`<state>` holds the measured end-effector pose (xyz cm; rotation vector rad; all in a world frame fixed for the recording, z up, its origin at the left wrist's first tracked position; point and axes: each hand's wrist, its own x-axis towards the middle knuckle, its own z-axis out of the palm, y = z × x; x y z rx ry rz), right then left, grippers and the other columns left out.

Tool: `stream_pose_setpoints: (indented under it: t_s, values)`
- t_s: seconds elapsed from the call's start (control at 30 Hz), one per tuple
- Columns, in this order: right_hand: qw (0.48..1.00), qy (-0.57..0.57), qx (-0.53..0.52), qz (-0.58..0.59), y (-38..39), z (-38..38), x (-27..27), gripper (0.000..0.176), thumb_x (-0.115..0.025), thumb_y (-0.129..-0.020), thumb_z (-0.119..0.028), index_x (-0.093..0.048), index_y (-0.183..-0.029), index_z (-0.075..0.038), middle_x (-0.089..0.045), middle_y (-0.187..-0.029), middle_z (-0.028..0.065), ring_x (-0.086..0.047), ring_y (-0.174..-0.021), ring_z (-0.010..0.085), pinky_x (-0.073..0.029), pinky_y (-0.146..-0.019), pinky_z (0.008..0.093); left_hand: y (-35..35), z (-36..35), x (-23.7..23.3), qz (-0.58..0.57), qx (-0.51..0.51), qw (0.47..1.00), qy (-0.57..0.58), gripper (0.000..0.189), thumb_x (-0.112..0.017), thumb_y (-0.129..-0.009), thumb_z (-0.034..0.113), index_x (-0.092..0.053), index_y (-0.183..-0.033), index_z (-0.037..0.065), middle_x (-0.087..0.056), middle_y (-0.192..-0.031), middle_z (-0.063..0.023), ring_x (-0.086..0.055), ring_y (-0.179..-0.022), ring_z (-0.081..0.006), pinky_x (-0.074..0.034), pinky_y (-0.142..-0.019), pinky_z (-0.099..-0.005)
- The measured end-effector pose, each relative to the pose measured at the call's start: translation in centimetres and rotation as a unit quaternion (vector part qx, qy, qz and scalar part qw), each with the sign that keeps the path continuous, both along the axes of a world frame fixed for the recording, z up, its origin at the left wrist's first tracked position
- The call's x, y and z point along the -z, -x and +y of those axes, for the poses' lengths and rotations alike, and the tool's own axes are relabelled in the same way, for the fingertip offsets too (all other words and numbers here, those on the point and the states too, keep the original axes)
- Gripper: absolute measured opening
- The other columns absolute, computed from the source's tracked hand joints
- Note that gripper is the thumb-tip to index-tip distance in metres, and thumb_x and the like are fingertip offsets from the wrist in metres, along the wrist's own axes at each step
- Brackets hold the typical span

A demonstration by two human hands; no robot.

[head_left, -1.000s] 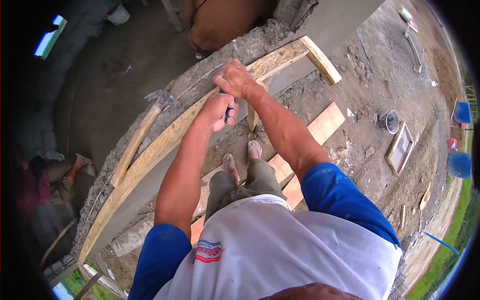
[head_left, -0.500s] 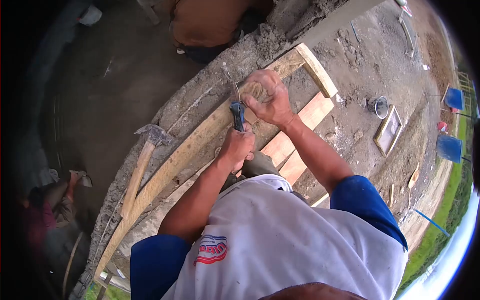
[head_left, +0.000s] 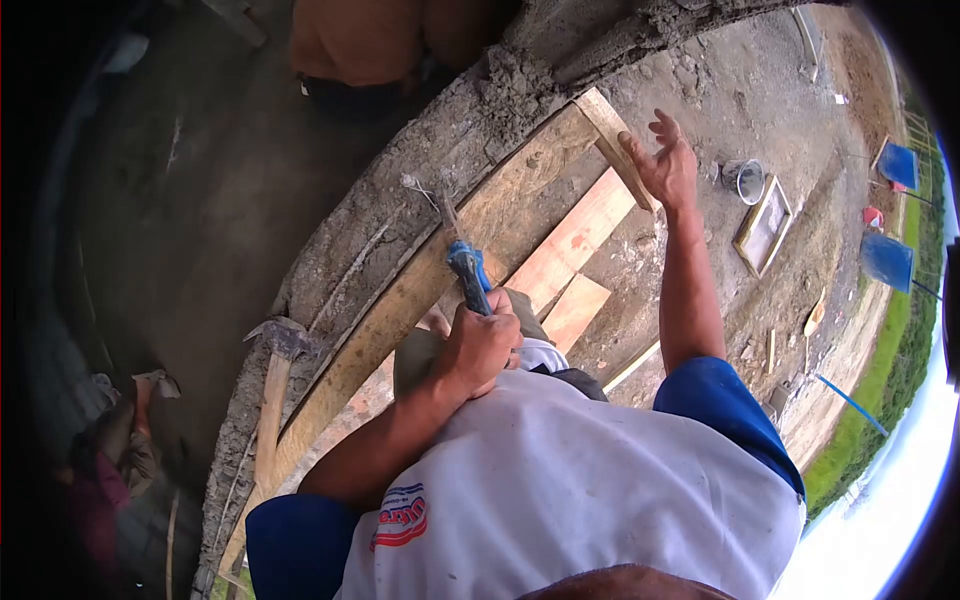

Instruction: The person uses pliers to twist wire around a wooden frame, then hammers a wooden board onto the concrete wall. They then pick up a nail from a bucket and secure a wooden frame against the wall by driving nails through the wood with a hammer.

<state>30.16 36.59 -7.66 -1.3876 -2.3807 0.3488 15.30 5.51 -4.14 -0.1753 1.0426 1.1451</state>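
My left hand (head_left: 482, 345) is closed around pliers (head_left: 468, 268) with blue-and-black handles. Their narrow metal end points away from me over a long wooden board (head_left: 395, 315). Thin pale wire (head_left: 418, 186) shows near that tip, at the rough concrete edge. Out to the right, my right hand (head_left: 668, 170) is open with its fingers spread. Its thumb side overlaps a short wooden crosspiece (head_left: 612, 135) at the board's far end. A hammer (head_left: 272, 400) lies to the left, its handle against the long board and its head on the concrete.
Reddish planks (head_left: 570, 240) lie beyond my knees. At right are a bucket (head_left: 745, 180), a wooden frame (head_left: 764, 228) and blue panels (head_left: 887, 262). A deep, dark area (head_left: 180, 230) drops off at left, with a person (head_left: 120, 450) low down. Another person (head_left: 355, 45) is at the top.
My right hand has left the wire and board beside the pliers and moved right to the crosspiece, fingers spreading. My left hand still holds the pliers. The view has shifted slightly.
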Motion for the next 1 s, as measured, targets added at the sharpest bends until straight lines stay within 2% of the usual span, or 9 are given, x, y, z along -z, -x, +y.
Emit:
stream_pose_setpoints:
  t_s: [0.23,0.4,0.47,0.53,0.63,0.7,0.83,0.9,1.0]
  values:
    - [0.992,-0.069,-0.104,0.009,2.5,-2.3,-0.4,0.05,-0.077,-0.08,-0.038,-0.067,-0.117,-0.006,-0.066,-0.103,0.0145,-0.062,-0.096,0.0292,-0.051,-0.082,0.0384,0.4,-0.6,0.7,-0.068,-0.028,0.997,-0.028,0.025,-0.056,-0.088,0.008,-0.039,-0.071,0.013,-0.038,-0.061,0.0034,-0.036,-0.048,-0.0052,-0.035,-0.04,-0.0241]
    - [0.965,0.09,-0.236,0.067,7.2,-7.2,-1.8,0.032,-0.076,-0.08,-0.02,-0.069,-0.106,-0.003,-0.061,-0.084,0.0129,-0.061,-0.081,0.0295,-0.049,-0.073,0.04,0.2,-0.3,0.3,-0.007,0.011,0.999,-0.04,0.029,-0.046,-0.09,0.002,-0.033,-0.067,0.016,-0.032,-0.066,0.0061,-0.034,-0.053,-0.0055,-0.032,-0.045,-0.0247]
    - [0.962,0.081,-0.255,0.049,8.5,-7.9,-0.7,0.019,-0.072,-0.085,-0.013,-0.068,-0.101,-0.003,-0.063,-0.087,0.0125,-0.062,-0.075,0.0244,-0.049,-0.068,0.0364,0.1,-1.3,1.9,0.33,0.188,0.896,-0.231,0.025,-0.058,-0.081,0.005,-0.04,-0.066,0.012,-0.04,-0.067,0.0024,-0.043,-0.052,-0.0125,-0.033,-0.043,-0.0328]
    - [0.953,0.088,-0.291,0.007,8.1,-7.8,0.1,0.009,-0.066,-0.089,-0.009,-0.066,-0.095,-0.003,-0.064,-0.084,0.0128,-0.063,-0.074,0.0262,-0.05,-0.066,0.039,0.7,-0.7,1.9,0.631,0.331,0.659,-0.242,0.017,-0.064,-0.07,0.006,-0.049,-0.061,0.006,-0.051,-0.07,-0.0025,-0.058,-0.056,-0.0237,-0.035,-0.043,-0.0436]
    - [0.894,0.267,-0.359,-0.018,5.0,-7.2,-1.3,0.013,-0.068,-0.09,-0.015,-0.065,-0.087,-0.002,-0.063,-0.077,0.0049,-0.057,-0.065,0.0161,-0.045,-0.062,0.0299,0.7,-0.8,1.0,0.637,0.317,0.676,-0.191,0.008,-0.065,-0.059,0.007,-0.059,-0.061,0.004,-0.055,-0.071,-0.0064,-0.062,-0.061,-0.0314,-0.027,-0.041,-0.0554]
    - [0.867,0.431,-0.219,0.118,2.2,-6.9,0.5,0.025,-0.067,-0.093,-0.026,-0.065,-0.085,-0.002,-0.061,-0.076,0.0023,-0.052,-0.066,0.0101,-0.043,-0.062,0.0258,1.2,-0.8,0.0,0.629,0.333,0.675,-0.192,0.009,-0.065,-0.059,0.007,-0.058,-0.061,0.003,-0.055,-0.069,-0.0074,-0.061,-0.06,-0.0303,-0.028,-0.042,-0.0544]
    - [0.593,0.626,0.165,0.478,-0.8,-11.6,7.6,0.056,-0.046,-0.096,-0.058,-0.059,-0.114,-0.007,-0.065,-0.103,0.0088,-0.061,-0.092,0.0236,-0.046,-0.081,0.0389,0.8,-1.2,1.6,0.639,0.24,0.682,-0.262,0.012,-0.066,-0.057,0.008,-0.056,-0.059,0.002,-0.051,-0.064,-0.0082,-0.056,-0.054,-0.0229,-0.033,-0.044,-0.048]
    - [0.567,0.56,0.32,0.513,0.9,-13.5,7.6,0.083,-0.051,-0.086,-0.07,-0.039,-0.139,-0.007,-0.051,-0.126,0.0094,-0.048,-0.106,0.0266,-0.033,-0.099,0.0469,1.3,-1.7,2.0,0.13,0.085,0.974,-0.162,0.015,-0.057,-0.074,0.007,-0.045,-0.064,0.008,-0.044,-0.065,-0.002,-0.046,-0.054,-0.0142,-0.032,-0.044,-0.0357]
    - [0.568,0.506,0.335,0.556,2.0,-12.1,9.1,0.091,-0.05,-0.084,-0.072,-0.032,-0.146,-0.007,-0.04,-0.145,0.0107,-0.035,-0.133,0.0304,-0.02,-0.111,0.0514,1.1,-1.0,-0.2,-0.053,0.022,0.998,-0.028,0.027,-0.048,-0.092,0.007,-0.035,-0.07,0.015,-0.036,-0.067,0.0042,-0.037,-0.057,-0.0059,-0.032,-0.045,-0.0245]
